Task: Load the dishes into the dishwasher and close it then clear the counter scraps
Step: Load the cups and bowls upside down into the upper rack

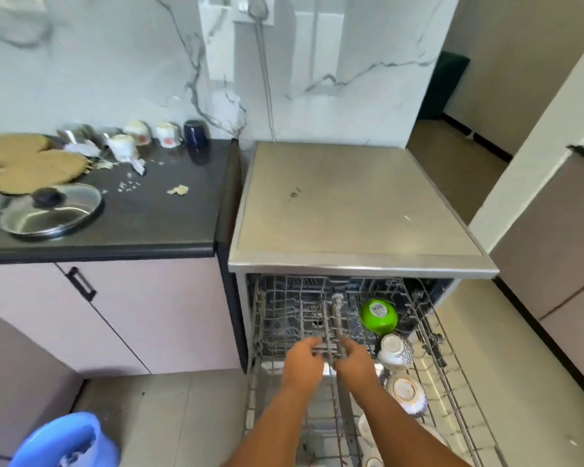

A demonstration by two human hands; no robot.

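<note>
The dishwasher (361,264) stands open with its wire rack (452,375) pulled out toward me. Both hands reach into the rack's middle: my left hand (302,364) and my right hand (354,362) each grip a bar of the rack's centre divider (334,332). A green bowl (378,315) lies upside down at the rack's back right. In front of it sit a white patterned cup (395,352) and a gold-rimmed bowl (407,394). On the black counter (149,224) are cups (135,133), a dark blue cup (196,139), a steel lid (51,210) and scraps (178,189).
Round woven mats (31,163) lie at the counter's left end. A blue bucket (64,439) stands on the floor at lower left. Pink cabinet doors (115,315) are below the counter. A tall cabinet (553,264) stands to the right of the rack.
</note>
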